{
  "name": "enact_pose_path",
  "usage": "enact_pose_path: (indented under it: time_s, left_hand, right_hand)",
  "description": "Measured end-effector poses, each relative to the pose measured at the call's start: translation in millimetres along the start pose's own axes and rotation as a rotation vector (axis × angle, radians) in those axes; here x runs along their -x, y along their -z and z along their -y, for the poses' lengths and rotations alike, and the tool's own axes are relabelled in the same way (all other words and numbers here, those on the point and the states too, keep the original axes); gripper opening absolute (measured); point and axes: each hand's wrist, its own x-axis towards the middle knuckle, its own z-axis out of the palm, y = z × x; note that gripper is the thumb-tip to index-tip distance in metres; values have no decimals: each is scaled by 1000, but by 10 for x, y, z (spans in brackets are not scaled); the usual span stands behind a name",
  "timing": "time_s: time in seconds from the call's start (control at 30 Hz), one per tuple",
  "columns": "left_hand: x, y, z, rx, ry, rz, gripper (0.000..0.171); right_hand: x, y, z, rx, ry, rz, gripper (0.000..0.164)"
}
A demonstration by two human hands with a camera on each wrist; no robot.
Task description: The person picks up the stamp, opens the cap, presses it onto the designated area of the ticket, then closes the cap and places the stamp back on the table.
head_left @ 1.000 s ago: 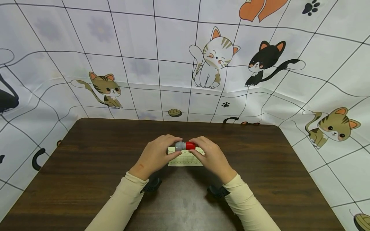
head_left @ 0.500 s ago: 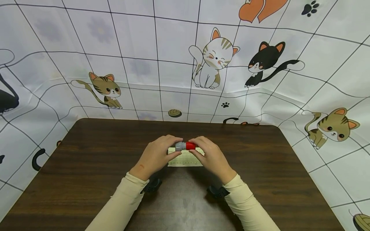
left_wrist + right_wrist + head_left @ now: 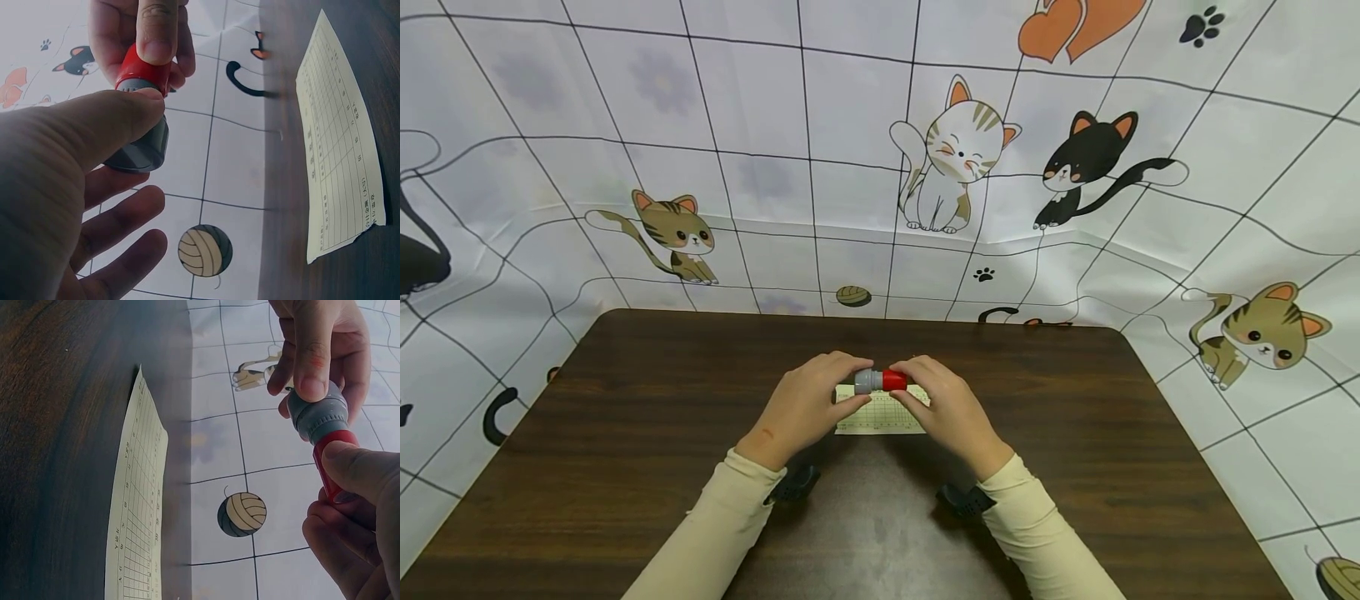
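Our count: from left to right, we see one left hand (image 3: 808, 402), one tube (image 3: 878, 381), one sheet of paper (image 3: 880, 418) and one right hand (image 3: 951, 404).
Left hand: thumb and fingers pinch the grey end (image 3: 864, 382).
Tube: held sideways up in the air between both hands, above the paper, grey on the left and red on the right.
Right hand: thumb and fingers pinch the red end (image 3: 893, 380).
Table (image 3: 587, 450): we see its back edge behind the hands, with wide wood on both sides of the arms.
Cloth (image 3: 760, 92): we count four whole cats (image 3: 688, 242).
Writing: boxes and tiny print on the paper, too small for us to read.
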Motion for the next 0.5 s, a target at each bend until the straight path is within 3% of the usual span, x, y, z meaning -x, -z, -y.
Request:
enact_pose_path:
  time_s: [0.5]
  left_hand:
    - [0, 2, 3, 11, 26, 0, 47]
  right_hand:
    - [-4, 8, -1, 7, 26, -21, 32]
